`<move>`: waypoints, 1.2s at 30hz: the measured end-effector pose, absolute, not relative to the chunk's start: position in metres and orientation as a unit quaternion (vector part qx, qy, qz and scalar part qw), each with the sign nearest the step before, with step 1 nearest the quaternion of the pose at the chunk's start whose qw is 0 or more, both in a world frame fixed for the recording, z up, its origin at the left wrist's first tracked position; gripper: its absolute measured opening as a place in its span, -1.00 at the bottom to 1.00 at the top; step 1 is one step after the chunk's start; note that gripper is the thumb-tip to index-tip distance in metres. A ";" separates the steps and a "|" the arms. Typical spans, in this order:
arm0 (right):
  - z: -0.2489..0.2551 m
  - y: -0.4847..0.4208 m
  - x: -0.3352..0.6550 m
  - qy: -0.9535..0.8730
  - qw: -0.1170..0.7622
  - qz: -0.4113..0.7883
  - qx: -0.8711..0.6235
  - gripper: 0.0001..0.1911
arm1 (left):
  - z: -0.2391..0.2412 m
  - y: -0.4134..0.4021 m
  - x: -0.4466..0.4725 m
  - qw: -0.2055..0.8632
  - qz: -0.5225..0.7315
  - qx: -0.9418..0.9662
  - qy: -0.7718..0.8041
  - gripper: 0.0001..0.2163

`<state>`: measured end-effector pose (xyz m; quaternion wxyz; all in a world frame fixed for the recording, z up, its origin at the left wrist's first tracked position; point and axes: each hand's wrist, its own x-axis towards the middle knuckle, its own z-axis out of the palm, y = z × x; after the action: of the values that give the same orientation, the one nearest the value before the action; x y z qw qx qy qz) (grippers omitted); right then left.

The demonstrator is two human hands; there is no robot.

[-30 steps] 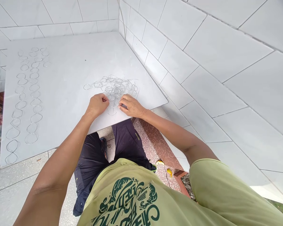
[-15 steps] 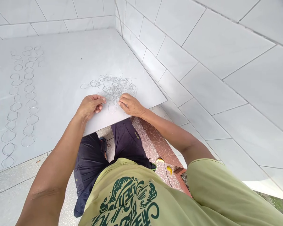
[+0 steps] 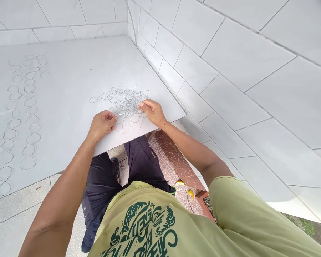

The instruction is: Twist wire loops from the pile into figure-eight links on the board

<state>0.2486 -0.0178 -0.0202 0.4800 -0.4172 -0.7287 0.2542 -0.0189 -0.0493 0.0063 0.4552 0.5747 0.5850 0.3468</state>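
A tangled pile of thin looped wires lies near the front right of the pale board. My left hand pinches a thin wire at the pile's near left side. On the right of the pile, my right hand has thumb and forefinger closed on a wire strand too, its fingertips over the tangle. How the held strands run through the pile is hard to make out. Figure-eight wire loops lie in two long columns at the left, a left column and a right column.
White tiled walls stand behind and along the right of the board. Below its front edge are my legs in dark trousers and a speckled floor. Yellow pieces lie on the floor at the right.
My right hand has moved up and to the right, drawing away from the left. The left hand stays pinched near the same spot. The view has shifted slightly.
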 end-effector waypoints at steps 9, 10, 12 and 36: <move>0.031 0.014 0.269 -0.642 0.453 0.400 -0.471 -0.67 | 0.008 -0.048 0.000 0.389 0.389 0.536 0.640 -0.94; 0.032 0.014 0.269 -0.631 0.457 0.414 -0.471 -0.66 | 0.008 -0.048 0.002 0.385 0.399 0.531 0.641 -0.94; 0.032 0.014 0.270 -0.613 0.471 0.429 -0.467 -0.64 | 0.007 -0.047 0.004 0.379 0.421 0.521 0.639 -0.93; 0.048 -0.084 0.207 -0.420 0.620 0.556 -0.361 -0.65 | 0.036 -0.129 0.044 0.488 0.527 0.491 0.493 -0.53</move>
<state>0.2075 -0.0843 0.0478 0.6195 -0.3612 -0.4197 0.5564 0.0445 -0.1287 0.0359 0.4882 0.4912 0.4928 0.5268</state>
